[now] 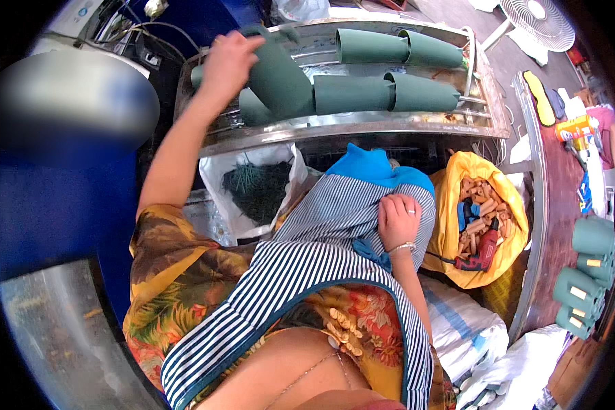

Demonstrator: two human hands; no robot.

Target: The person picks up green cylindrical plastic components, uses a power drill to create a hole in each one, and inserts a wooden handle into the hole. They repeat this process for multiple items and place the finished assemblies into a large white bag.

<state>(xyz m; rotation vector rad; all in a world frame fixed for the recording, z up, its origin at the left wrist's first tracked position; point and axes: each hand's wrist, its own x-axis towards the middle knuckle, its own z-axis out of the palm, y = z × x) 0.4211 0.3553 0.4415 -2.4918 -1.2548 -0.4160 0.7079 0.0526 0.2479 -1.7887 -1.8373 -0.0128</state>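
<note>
My left hand (231,65) grips a dark green tapered cylinder (281,83) near its upper end, holding it tilted over a metal trough. Several similar green cylinders (352,95) lie in two rows along the trough, some end to end. One more cylinder (254,109) is partly hidden behind the held one. On the striped apron (321,212) over my lap rests my right hand (398,220), its fingers loosely stretched out with nothing in them.
The metal-framed trough (362,128) spans the front. Below it sits a white bag (219,188) of dark green shavings. To the right, a yellow sack (451,184) holds orange-brown pieces and a red power tool (482,254). Green cylinders (584,287) stand stacked on a side table.
</note>
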